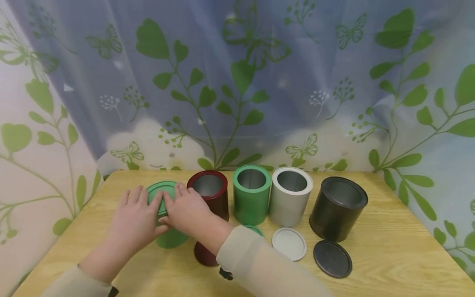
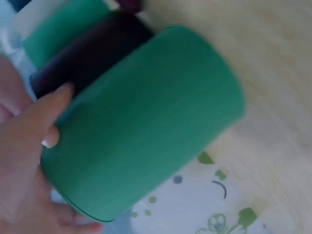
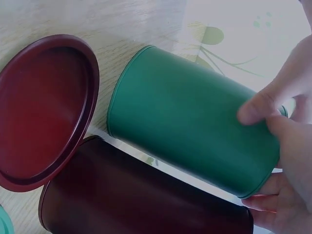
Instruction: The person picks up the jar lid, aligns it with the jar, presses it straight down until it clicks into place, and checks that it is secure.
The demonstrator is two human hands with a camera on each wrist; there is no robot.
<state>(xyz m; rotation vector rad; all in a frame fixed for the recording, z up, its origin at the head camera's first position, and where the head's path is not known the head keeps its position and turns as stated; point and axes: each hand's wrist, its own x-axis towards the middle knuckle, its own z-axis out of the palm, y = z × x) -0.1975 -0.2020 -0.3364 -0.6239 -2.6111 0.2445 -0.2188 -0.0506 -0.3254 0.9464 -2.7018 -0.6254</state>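
Note:
In the head view, a lidded green can (image 1: 172, 237) stands at the left of the wooden table. Its green lid (image 1: 162, 187) is on top. My left hand (image 1: 137, 214) lies over the lid's left side, fingers stretched out on it. My right hand (image 1: 191, 210) comes in from the right, fingertips pressing the same lid. Thumbs touch the can's side near its upper rim, as the right wrist view shows on the green can (image 3: 185, 117). In the left wrist view, the green can (image 2: 146, 122) is large and the lid is out of sight.
To the right stand a dark red can (image 1: 219, 204), another green can (image 1: 251, 206), a white can (image 1: 289, 206) and a black can (image 1: 332, 218), all uncovered. Before them lie a red lid (image 1: 205, 254), a green lid (image 1: 256, 229), a white lid (image 1: 289, 244) and a black lid (image 1: 332, 259).

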